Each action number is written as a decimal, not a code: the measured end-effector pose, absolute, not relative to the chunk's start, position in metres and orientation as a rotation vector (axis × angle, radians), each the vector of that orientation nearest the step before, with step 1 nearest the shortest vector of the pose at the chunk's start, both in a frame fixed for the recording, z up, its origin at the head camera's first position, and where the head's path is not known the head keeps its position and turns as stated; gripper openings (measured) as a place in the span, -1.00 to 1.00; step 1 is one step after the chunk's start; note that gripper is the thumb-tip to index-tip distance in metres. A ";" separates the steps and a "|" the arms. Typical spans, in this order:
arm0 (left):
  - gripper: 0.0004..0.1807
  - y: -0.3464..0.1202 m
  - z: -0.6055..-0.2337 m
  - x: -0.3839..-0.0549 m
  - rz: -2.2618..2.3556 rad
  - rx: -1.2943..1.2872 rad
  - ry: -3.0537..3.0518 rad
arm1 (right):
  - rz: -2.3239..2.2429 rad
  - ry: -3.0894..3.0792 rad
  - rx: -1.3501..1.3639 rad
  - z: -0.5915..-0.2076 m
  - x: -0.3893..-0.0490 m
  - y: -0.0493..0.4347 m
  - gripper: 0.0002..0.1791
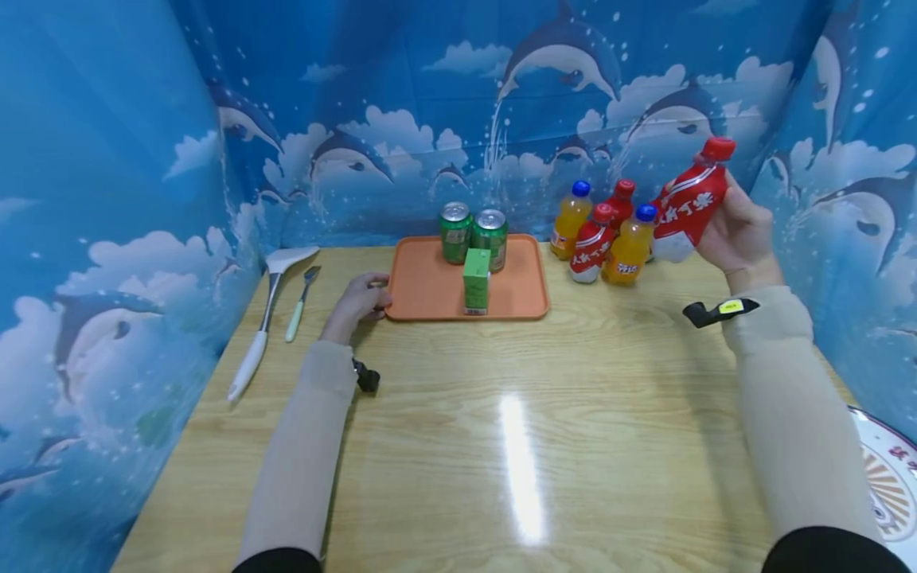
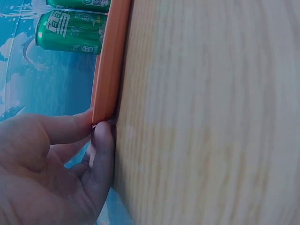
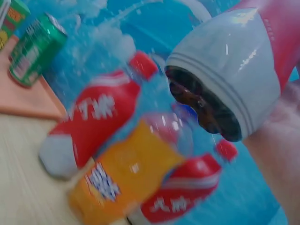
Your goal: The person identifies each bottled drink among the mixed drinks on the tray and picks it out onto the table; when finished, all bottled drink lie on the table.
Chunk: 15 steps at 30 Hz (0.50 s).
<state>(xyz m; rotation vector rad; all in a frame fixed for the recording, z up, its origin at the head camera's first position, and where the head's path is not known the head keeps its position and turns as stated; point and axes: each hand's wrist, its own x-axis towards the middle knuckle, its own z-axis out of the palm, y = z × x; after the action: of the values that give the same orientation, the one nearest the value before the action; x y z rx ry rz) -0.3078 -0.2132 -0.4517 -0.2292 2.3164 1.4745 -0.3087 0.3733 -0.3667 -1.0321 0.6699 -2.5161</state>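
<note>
With my right hand (image 1: 738, 227) I grip a red-and-white drink bottle (image 1: 691, 199), raised and tilted with its red cap up. Its dark ridged base faces down in the right wrist view, above the other bottles. My left hand (image 1: 356, 302) pinches the left edge of an orange tray (image 1: 423, 298); the left wrist view shows the thumb at the rim and fingers underneath. Two green cans (image 1: 455, 232) (image 1: 491, 237) and a small green carton (image 1: 476, 282) stand upright on that tray.
Right of the tray stand red bottles (image 1: 591, 248) and orange-drink bottles (image 1: 627, 251), grouped closely. A white-handled spatula (image 1: 249, 362) and a small green-handled fork (image 1: 294, 318) lie at the left. A patterned plate (image 1: 888, 477) shows at the right edge. Dolphin-print cloth (image 1: 408, 79) walls the table.
</note>
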 end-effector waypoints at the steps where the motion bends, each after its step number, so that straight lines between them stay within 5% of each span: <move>1: -0.35 -0.213 -0.452 -0.308 1.477 -0.231 2.316 | -2.532 0.659 -1.027 -0.369 -0.309 0.377 -0.41; 15: -0.35 -0.213 -0.452 -0.308 1.479 -0.241 2.318 | -2.732 1.058 -0.686 -0.407 -0.303 0.417 -0.47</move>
<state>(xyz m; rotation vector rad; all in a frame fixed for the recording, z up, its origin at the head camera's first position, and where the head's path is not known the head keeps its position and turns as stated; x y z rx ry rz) -0.3083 -0.2129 -0.4521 -0.2406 2.3183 1.4789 -0.3034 0.4172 -0.4073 -0.6860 1.0577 -2.7315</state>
